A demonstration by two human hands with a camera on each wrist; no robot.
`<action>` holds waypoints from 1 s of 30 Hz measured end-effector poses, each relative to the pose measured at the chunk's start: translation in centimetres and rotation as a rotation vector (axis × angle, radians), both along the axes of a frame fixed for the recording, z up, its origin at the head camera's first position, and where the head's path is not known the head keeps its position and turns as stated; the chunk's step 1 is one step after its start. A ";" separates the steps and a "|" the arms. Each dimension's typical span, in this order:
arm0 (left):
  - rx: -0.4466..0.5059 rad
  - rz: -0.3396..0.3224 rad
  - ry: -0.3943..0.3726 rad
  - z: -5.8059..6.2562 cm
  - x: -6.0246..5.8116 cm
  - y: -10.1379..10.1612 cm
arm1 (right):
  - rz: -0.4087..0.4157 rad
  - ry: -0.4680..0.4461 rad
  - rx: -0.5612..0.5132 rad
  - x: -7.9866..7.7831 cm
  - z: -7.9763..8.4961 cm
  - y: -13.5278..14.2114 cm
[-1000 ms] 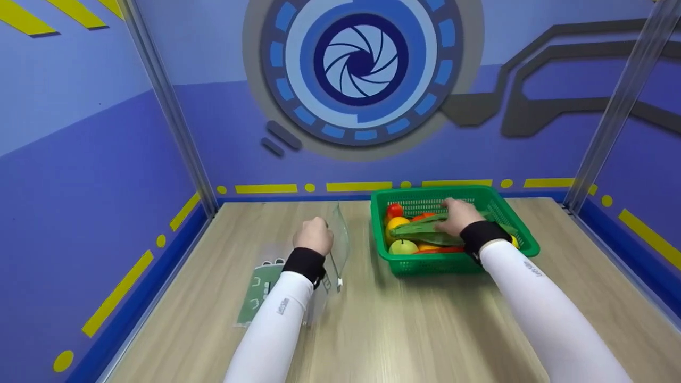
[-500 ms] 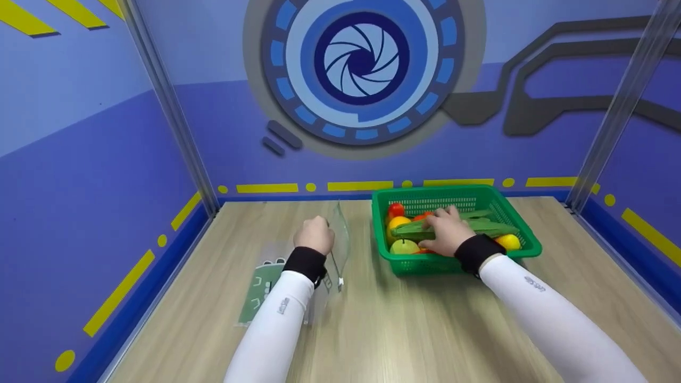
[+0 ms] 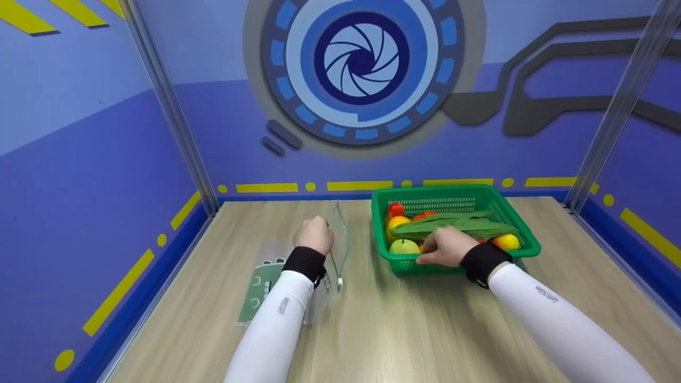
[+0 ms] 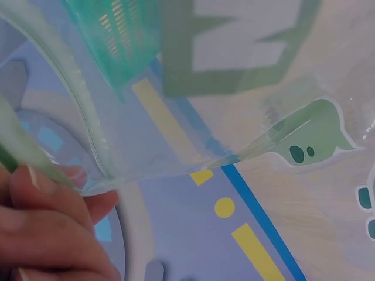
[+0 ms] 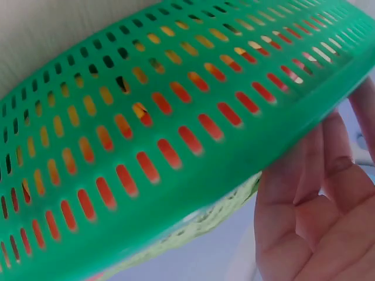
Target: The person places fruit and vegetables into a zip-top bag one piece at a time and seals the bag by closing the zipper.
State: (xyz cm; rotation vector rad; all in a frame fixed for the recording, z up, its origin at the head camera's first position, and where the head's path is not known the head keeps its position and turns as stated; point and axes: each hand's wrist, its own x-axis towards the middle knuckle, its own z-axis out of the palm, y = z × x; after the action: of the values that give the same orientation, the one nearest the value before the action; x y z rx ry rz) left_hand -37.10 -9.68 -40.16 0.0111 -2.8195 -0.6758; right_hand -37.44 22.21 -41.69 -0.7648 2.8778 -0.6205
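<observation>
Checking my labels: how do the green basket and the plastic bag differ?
The green basket has slotted, opaque walls; the plastic bag is see-through with green print. The basket looks stiff, while the bag is limp, pinched at one edge by the left hand. The basket holds fruit and vegetables; no produce shows in the bag. Both rest on the table.

Bag [image 3: 258,293] ptly behind L sleeve [image 3: 266,335]

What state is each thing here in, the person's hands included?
Clear bag: one edge raised.
Green basket: upright, holding produce.
Long green leafy piece: lying across other produce.
Left grip: holding the bag's edge.
Right grip: at the basket's near rim; fingertips' hold unclear.
</observation>
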 end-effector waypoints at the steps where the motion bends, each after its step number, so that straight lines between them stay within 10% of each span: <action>1: 0.000 -0.003 0.001 0.0 0.0 0.0 | 0.002 0.001 -0.001 0.1 0.0 0.0; 30: -0.007 0.016 0.014 -0.3 -0.4 0.6 | 0.176 -0.033 0.012 6.4 0.4 -2.7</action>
State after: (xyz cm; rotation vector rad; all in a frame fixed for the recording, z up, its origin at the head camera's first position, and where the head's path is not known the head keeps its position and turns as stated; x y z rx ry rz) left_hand -37.47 -9.12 -40.50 0.0277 -2.8049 -0.6605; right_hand -31.08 19.53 -41.30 -0.9828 2.7426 -0.5874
